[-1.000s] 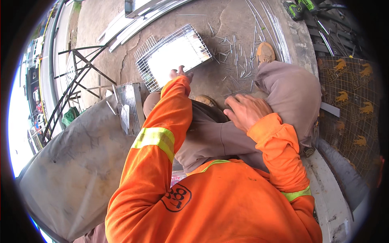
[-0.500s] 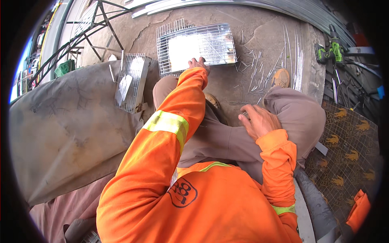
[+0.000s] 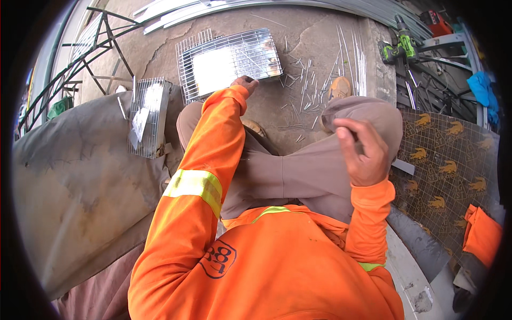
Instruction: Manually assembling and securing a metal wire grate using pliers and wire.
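A wire mesh cage with shiny sheet metal under its grid [image 3: 229, 58] lies on the ground ahead of me. My left hand [image 3: 245, 84] reaches out to its near edge, fingers curled against the rim; their tips are partly hidden. Raised over my right thigh is my right hand [image 3: 367, 152], thumb and forefinger apart, the other fingers bent, nothing visible in it. To the left of the cage a smaller mesh panel [image 3: 148, 114] with sheet-metal pieces leans on a grey-brown cover.
Cut wire pieces [image 3: 306, 88] litter the ground right of the cage, near my shoe [image 3: 339, 88]. Green-and-black power tools [image 3: 400, 48] stand at the far right. A black metal frame [image 3: 101, 53] is at far left, with long metal profiles [image 3: 213, 13] across the back.
My right hand has risen from near my knee and moved right, its fingers opening. The left hand stays at the cage's near edge. The whole view has shifted rightward.
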A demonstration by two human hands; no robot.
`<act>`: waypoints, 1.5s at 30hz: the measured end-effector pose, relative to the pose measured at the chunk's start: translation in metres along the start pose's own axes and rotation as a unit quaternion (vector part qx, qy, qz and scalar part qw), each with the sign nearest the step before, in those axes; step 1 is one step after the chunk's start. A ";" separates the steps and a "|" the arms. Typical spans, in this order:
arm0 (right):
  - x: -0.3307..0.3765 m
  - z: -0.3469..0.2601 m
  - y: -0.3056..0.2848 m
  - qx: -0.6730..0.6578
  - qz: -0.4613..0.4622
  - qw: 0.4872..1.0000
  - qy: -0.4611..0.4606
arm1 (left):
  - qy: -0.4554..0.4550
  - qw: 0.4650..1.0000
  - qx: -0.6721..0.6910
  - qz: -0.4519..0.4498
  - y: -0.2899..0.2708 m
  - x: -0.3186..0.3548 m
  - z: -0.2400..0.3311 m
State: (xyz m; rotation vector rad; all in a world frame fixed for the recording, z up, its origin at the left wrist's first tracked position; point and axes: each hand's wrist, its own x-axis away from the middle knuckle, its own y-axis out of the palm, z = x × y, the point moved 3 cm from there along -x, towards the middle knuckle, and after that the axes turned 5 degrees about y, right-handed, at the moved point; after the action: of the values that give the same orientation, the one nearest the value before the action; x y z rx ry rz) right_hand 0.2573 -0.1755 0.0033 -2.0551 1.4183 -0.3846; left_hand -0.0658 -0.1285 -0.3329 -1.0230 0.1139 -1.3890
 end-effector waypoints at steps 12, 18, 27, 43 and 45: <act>0.302 0.187 -0.029 0.181 -0.078 0.817 0.542 | 0.037 0.990 0.001 -0.139 0.023 -0.011 0.011; 0.362 0.225 0.025 0.201 0.185 0.812 0.516 | 0.063 0.988 0.024 -0.140 0.035 -0.021 0.015; 0.321 0.209 0.012 0.127 0.197 0.846 0.478 | 0.170 0.980 0.018 -0.098 0.014 -0.011 0.000; 0.292 0.282 -0.041 -0.081 0.155 0.799 0.576 | 0.099 0.993 0.024 -0.061 -0.029 0.030 0.014; 0.254 0.187 -0.118 -0.147 0.317 0.759 0.550 | 0.208 0.956 0.193 -0.080 -0.044 0.018 0.144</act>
State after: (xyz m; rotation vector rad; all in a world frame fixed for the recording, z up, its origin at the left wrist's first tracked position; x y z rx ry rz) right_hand 0.5451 -0.3206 -0.0925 -1.3173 2.8848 -1.2454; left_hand -0.0053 -0.0618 -0.2107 -0.4140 0.0656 -1.6806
